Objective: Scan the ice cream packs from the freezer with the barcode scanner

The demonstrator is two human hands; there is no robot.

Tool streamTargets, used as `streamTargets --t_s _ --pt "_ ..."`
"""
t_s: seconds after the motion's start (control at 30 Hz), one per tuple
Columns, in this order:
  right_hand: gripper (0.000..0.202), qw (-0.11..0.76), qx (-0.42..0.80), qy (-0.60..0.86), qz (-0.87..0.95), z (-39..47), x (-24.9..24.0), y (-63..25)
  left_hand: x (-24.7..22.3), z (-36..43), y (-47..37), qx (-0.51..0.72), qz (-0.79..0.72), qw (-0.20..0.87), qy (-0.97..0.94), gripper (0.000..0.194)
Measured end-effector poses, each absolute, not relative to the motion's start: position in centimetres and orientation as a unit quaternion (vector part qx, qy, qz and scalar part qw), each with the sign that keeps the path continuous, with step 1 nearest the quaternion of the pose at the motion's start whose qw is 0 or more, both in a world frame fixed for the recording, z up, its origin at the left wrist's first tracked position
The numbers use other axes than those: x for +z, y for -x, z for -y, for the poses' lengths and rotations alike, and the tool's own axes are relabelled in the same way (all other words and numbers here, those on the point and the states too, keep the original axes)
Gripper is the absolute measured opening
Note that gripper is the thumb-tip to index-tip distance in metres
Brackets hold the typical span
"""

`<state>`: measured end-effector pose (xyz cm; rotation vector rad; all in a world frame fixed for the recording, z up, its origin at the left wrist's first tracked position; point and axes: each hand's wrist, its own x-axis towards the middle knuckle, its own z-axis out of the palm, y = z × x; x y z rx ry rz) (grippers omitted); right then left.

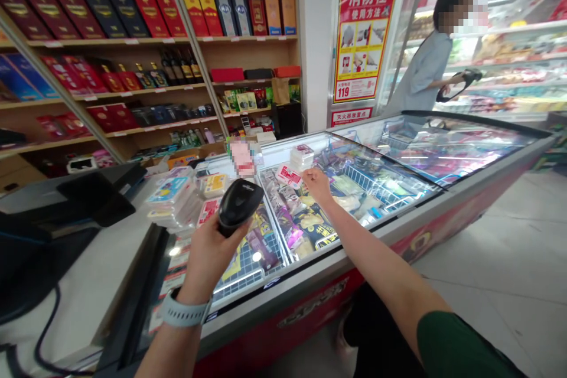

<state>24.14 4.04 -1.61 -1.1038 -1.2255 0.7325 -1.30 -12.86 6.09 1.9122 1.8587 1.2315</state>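
Observation:
My left hand [217, 248], with a pale grey watch strap [185, 310] at its wrist, is wrapped round a black handheld barcode scanner [240, 204]. The scanner's head points up and away over the glass-topped chest freezer [305, 276]. Over the same glass, my right hand [317, 186] pinches the edge of a red-and-white price card [289, 177]. Just beyond that card, a small stack of cards [302, 156] sits on the glass. Left of the scanner lie bundled piles of printed cards [172, 192], some of them behind my left hand.
Black counter equipment [97, 195] with a cable [46, 331] stands at left. Shelves of boxed bottles [146, 12] line the back. Wire baskets [376, 186] and packaged food show under the glass. A person [425, 65] holding a dark object stands beyond the freezer's far end.

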Motion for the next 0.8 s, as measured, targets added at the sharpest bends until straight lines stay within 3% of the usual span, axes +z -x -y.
streamTargets --t_s 0.33,0.8 --pt "0.017 0.631 0.287 0.466 0.550 -4.3 -2.2 -24.1 3.2 9.9 0.4 0.357 -0.618 0.098 -0.694 0.040" --pt "0.021 0.629 0.293 0.448 0.564 -4.5 -2.6 -23.7 2.3 10.5 0.8 0.374 -0.606 0.122 -0.691 0.043"
